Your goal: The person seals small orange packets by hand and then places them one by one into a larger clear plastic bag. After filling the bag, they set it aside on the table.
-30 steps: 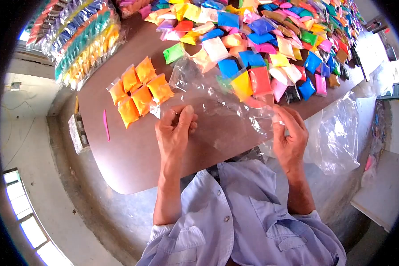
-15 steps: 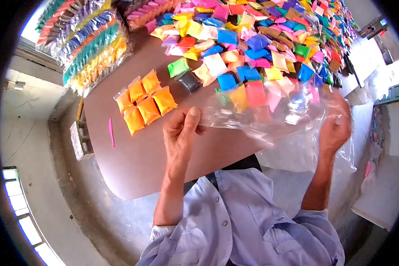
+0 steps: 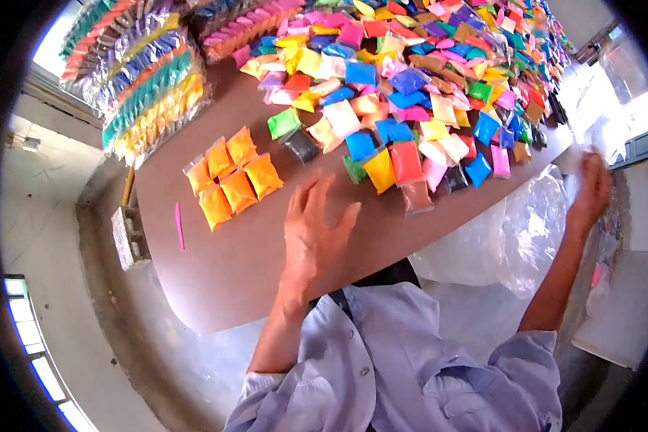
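Observation:
My left hand (image 3: 314,234) is over the table front with fingers spread, holding nothing. Just to its left lie several orange packets (image 3: 237,191) in two rows. My right hand (image 3: 590,189) is raised beyond the table's right side, its fingers closed together and slightly blurred. A clear plastic bag (image 3: 626,68) stretches up from those fingers against the bright background; its edges are hard to make out. Ahead of my left hand are a yellow packet (image 3: 380,171), a red packet (image 3: 407,163) and a brown packet (image 3: 417,198) at the near edge of a large heap.
The heap of coloured packets (image 3: 410,81) covers the back of the brown table (image 3: 230,288). Bagged rows of packets (image 3: 155,86) stand at the back left. A pink stick (image 3: 179,226) lies near the left edge. More clear plastic (image 3: 515,237) hangs below the right edge.
My left hand has let go of the clear plastic bag and opened. My right hand has swung up and to the right with the bag, uncovering the packets behind it.

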Demonstrator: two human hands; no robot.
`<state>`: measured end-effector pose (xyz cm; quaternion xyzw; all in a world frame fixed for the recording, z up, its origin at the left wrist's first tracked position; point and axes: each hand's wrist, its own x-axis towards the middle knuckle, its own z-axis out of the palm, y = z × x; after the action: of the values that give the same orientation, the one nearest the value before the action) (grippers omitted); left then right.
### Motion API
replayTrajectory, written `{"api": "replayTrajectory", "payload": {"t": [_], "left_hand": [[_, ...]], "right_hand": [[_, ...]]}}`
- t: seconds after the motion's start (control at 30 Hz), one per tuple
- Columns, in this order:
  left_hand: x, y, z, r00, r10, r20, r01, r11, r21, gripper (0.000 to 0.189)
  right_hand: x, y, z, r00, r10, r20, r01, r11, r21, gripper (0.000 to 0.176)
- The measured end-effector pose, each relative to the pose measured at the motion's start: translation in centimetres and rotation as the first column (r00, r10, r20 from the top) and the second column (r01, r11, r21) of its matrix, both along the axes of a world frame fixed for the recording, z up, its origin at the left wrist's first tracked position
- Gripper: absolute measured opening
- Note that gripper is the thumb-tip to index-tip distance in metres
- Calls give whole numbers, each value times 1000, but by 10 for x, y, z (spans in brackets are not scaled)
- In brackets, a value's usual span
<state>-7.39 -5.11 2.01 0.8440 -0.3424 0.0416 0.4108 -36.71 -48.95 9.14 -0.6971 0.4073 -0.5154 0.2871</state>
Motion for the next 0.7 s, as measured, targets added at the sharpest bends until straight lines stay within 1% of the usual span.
{"api": "replayTrajectory", "payload": {"t": [0.03, 0.07, 0.1, 0.13, 0.2, 0.23, 0.3, 0.4, 0.43, 0.47, 0.53, 0.57, 0.7], "left_hand": [[3, -8, 0, 1000, 5, 9, -5, 1000, -3, 55], [7, -15, 0, 999, -13, 47, 11, 999, 40, 68], [11, -20, -1, 996, -35, 84, 28, 996, 90, 81], [15, -25, 0, 995, -33, 94, 24, 995, 98, 81], [24, -34, 0, 999, -2, 47, -6, 986, 169, 95], [30, -36, -8, 996, 13, 83, -26, 988, 155, 101], [38, -44, -16, 993, 38, 113, -59, 980, 190, 102], [44, -64, -20, 983, 70, 169, -113, 960, 256, 106], [46, -71, -22, 977, 80, 196, -136, 947, 292, 110], [47, -78, -25, 977, 78, 197, -135, 946, 294, 110], [51, -91, -30, 965, 50, 256, -118, 960, 254, 109], [53, -97, -31, 968, 35, 250, -98, 965, 242, 110], [63, -124, -32, 962, 17, 272, -98, 953, 285, 110]], "right_hand": [[9, 7, -11, 997, 7, 83, -15, 995, 100, 44], [19, 17, -22, 986, 11, 164, -45, 979, 201, 45], [27, 25, -34, 983, -46, 178, -2, 966, 259, 45], [28, 29, -53, 966, -16, 257, -64, 951, 302, 43], [32, 46, -80, 957, 67, 283, -158, 937, 310, 39], [35, 57, -85, 954, 64, 292, -159, 936, 314, 39], [41, 80, -93, 966, 57, 253, -147, 925, 351, 36], [44, 90, -105, 970, 89, 225, -163, 929, 334, 35], [49, 96, -108, 965, 71, 253, -156, 930, 333, 30], [52, 100, -112, 965, 69, 255, -155, 929, 335, 30], [56, 105, -119, 947, 32, 319, -160, 910, 383, 28], [56, 106, -117, 965, 78, 251, -168, 918, 359, 27], [68, 115, -110, 979, 52, 198, -123, 922, 367, 28]]}}
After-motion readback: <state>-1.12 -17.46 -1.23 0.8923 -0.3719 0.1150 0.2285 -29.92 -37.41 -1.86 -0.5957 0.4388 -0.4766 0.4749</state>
